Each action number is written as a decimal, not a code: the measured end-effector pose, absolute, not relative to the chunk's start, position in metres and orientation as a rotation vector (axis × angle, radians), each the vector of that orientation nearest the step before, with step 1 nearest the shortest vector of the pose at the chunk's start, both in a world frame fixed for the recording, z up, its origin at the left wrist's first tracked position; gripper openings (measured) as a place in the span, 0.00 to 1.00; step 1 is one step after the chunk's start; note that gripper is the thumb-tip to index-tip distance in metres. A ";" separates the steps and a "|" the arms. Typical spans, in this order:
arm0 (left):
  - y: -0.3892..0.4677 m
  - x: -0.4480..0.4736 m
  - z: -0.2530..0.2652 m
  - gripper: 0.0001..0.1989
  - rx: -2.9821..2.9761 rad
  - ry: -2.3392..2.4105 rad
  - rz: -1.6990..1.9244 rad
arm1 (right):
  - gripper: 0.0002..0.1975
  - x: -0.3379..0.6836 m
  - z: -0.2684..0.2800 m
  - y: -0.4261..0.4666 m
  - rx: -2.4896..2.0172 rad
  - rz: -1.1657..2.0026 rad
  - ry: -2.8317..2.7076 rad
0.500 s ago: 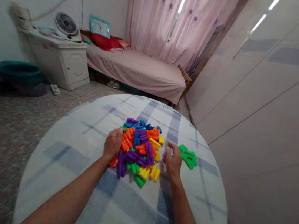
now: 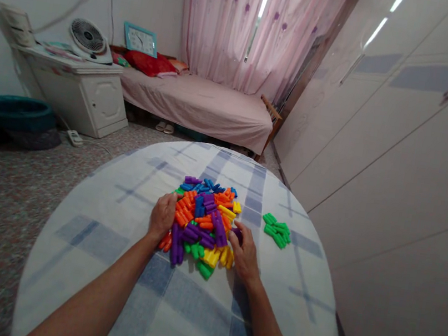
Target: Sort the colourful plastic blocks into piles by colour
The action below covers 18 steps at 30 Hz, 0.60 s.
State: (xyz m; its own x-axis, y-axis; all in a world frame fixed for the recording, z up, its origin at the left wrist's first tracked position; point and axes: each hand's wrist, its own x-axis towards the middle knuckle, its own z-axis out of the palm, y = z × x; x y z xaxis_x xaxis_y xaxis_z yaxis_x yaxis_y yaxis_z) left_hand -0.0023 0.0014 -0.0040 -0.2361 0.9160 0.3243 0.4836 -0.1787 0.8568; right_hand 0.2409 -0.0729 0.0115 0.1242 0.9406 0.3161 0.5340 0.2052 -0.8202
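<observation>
Purple, orange, blue, yellow and green stubby, finger-shaped pieces [image 2: 209, 204], glossy like plastic: one loose heap, mid-table, on a white cloth with blue checks [image 2: 197, 318].

Left hand [image 2: 163, 215]: bare, back upward, set against the heap's left edge beside the orange pieces. Forearm slants in from the lower left; wrist nearly straight; fingers bent forward and inward. Fingertips are partly hidden from me, so I cannot tell whether they pinch anything.

Right hand [image 2: 245, 254]: bare, at the heap's right edge. Forearm rises from the lower right, hand angled inward to the left. Thumb and fingers curve around a dark purple piece [image 2: 236, 235], the thumb nearer the heap's yellow pieces. I cannot tell from my view whether they press on it.

Bright green finger-shaped pieces [image 2: 277, 231]: small separate cluster, flat on the cloth, right of the right hand and apart from it.
</observation>
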 end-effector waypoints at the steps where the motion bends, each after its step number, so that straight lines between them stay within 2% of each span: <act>1: 0.001 -0.002 -0.004 0.26 1.618 1.679 1.392 | 0.18 0.242 0.011 -0.073 -1.448 0.535 -1.546; 18: 0.001 -0.001 -0.003 0.25 1.617 1.689 1.386 | 0.15 0.258 0.012 -0.072 -1.575 0.372 -1.656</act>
State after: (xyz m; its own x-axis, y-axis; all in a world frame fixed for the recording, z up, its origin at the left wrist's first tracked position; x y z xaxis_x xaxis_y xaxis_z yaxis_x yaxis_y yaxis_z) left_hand -0.0014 0.0006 -0.0028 -0.2350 0.9162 0.3246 0.4970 -0.1737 0.8502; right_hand 0.2577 -0.0717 0.0115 0.0988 0.9343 0.3425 0.6977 0.1803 -0.6933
